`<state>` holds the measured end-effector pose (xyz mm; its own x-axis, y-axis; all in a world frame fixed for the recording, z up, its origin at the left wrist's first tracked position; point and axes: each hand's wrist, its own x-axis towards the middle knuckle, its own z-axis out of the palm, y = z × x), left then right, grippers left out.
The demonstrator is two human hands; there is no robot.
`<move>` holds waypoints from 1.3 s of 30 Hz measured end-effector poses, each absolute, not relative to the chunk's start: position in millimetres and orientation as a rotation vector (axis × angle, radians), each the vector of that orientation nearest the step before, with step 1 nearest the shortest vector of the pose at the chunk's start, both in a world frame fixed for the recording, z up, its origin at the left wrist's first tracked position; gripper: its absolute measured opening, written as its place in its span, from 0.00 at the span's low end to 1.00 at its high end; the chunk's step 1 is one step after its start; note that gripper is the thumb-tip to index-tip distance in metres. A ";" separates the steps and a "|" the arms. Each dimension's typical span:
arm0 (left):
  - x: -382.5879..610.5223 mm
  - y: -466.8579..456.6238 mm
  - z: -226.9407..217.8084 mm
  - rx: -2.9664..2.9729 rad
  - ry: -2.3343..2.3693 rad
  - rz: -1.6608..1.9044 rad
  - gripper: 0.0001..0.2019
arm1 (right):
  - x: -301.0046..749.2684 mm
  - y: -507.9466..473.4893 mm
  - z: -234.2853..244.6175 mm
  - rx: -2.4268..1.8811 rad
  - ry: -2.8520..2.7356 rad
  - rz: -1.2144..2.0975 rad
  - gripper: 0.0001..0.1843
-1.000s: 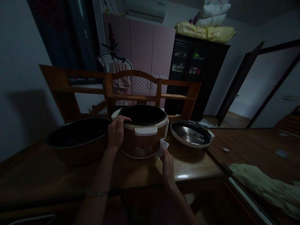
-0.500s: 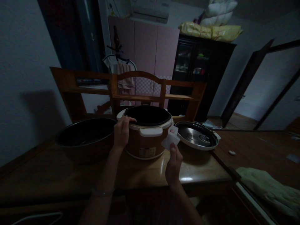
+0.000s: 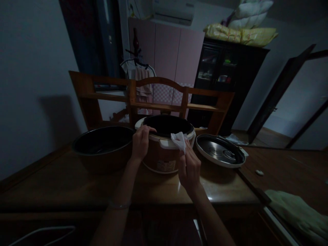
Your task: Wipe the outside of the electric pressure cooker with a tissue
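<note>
- The left hand (image 3: 140, 145) is on the near-left rim of the cooker (image 3: 160, 158). Its grip is closed on that rim, with the thumb hooked over the top edge and the fingers down the outer wall.
- The right hand (image 3: 189, 167) pinches a white tissue (image 3: 178, 139), its grip closed on it. The tissue is pressed against the cooker's front rim, just above the pale handle.
- The cooker stands upright and uncovered on the bench (image 3: 225, 186), between the two hands. Its dark inner pot shows, and there is a small label low on its brown front.
- A bracelet (image 3: 118, 205) circles the left wrist.
- The lid (image 3: 221, 154) lies on the bench just to the right of the cooker, inner metal side up and apart from both hands.
- A wide dark basin (image 3: 102, 145) sits on the bench to the left of the cooker, close to the left hand. Whether it touches the cooker cannot be told.
- A wooden rack (image 3: 159, 106) stands along the back edge of the bench, behind the cooker.
- A second, darker tabletop adjoins on the right, carrying a small white object (image 3: 259, 172) and, nearer the camera, a pale green cloth (image 3: 294, 212).
- The room is dim. A pink wardrobe (image 3: 174, 51) and a dark cabinet (image 3: 228, 68) stand against the far wall.
</note>
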<state>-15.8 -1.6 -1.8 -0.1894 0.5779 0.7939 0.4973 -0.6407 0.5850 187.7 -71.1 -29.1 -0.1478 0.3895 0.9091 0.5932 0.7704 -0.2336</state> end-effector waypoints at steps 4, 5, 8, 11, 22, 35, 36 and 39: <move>-16.0 -1.8 -1.9 1.958 1.297 1.992 0.24 | 187.7 -70.9 -26.6 -0.742 -1.787 -0.200 0.28; -16.0 -1.8 -1.9 1.956 1.302 1.985 0.24 | 187.7 -70.7 -26.4 -0.738 -1.794 -0.199 0.28; -16.1 -1.7 -1.9 1.950 1.331 1.979 0.25 | 187.5 -70.0 -26.0 -0.720 -1.809 -0.220 0.28; -15.9 -2.0 -1.8 1.962 1.335 1.984 0.25 | 184.0 -71.1 -24.6 -0.673 -1.831 -0.266 0.29; -15.3 -3.6 0.3 1.929 1.264 1.984 0.23 | 146.9 -78.8 -15.0 -0.608 -1.975 -0.332 0.27; -16.3 -4.0 1.1 1.962 1.321 1.948 0.24 | 176.2 -59.7 -10.4 -0.381 -2.147 -0.379 0.28; -16.3 -4.0 1.2 1.959 1.320 1.951 0.24 | 178.7 -58.2 -10.3 -0.365 -2.164 -0.387 0.28; -16.3 -4.2 1.4 1.958 1.305 1.955 0.24 | 186.1 -56.0 -8.0 -0.343 -2.214 -0.382 0.29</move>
<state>-16.3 -4.2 1.4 -0.1789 0.5977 0.7815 0.4923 -0.6333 0.5971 186.1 -56.0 -8.0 -0.6085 0.1137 0.7854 0.3703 0.9160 0.1543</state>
